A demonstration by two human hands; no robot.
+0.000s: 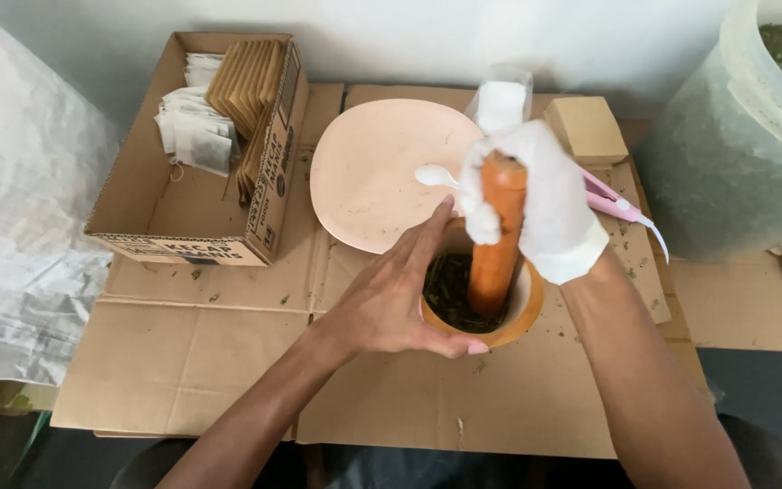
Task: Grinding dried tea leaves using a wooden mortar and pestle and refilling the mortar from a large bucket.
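Note:
A wooden mortar with dark dried leaves inside stands on flattened cardboard. My right hand, in a white glove, grips the top of an orange wooden pestle that stands upright in the mortar. My bare left hand cups the mortar's left side, thumb under its front rim, fingers up along the edge.
Behind the mortar lies a pale pink plate with a white spoon. An open cardboard box of tea-bag sachets sits at the left. A pink tool, a small tan box and a large plastic tub of dried leaves stand at the right.

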